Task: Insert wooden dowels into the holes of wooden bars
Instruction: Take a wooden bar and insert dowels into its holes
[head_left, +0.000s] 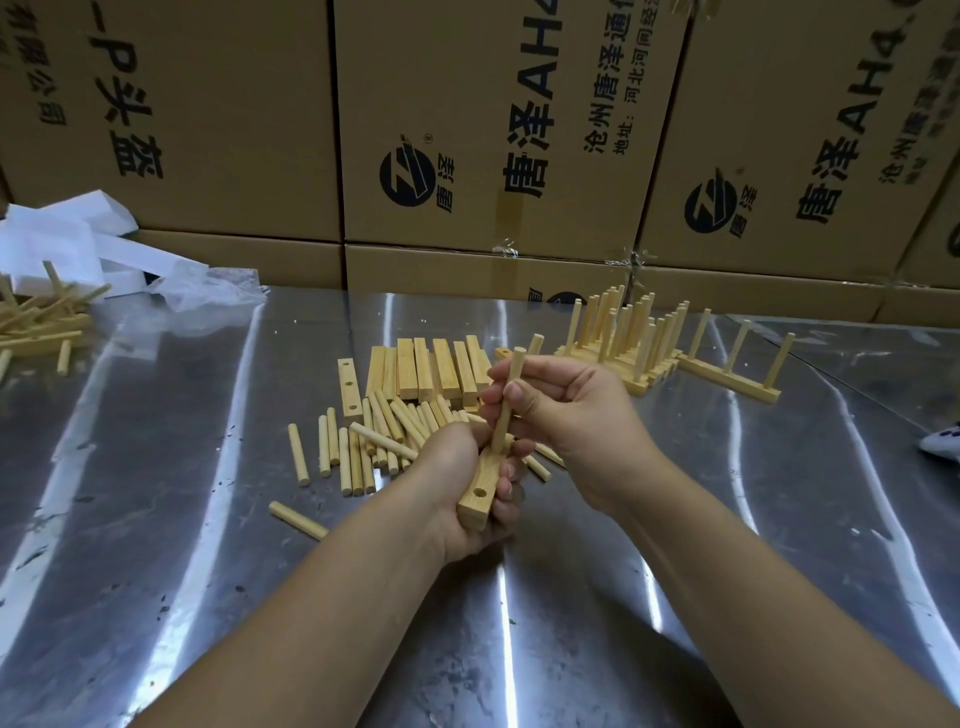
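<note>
My left hand (457, 483) grips a short wooden bar (477, 500) above the metal table; one open hole shows near the bar's close end. My right hand (566, 415) pinches an upright dowel (506, 402) whose lower end sits in the bar's middle hole. A second dowel (535, 344) pokes up behind my right hand's fingers. Loose dowels (358, 452) lie in a heap just left of my hands. Behind them lies a row of bare bars (431, 369), and one drilled bar (349, 387) lies apart on the left.
Finished bars with standing dowels (631, 332) are stacked at the back right, one more (727, 366) beside them. Another pile of wood parts (36, 325) and white plastic (78, 239) sit far left. Cardboard boxes (467, 130) wall the table's (571, 597) far edge. A single dowel (297, 519) lies near left.
</note>
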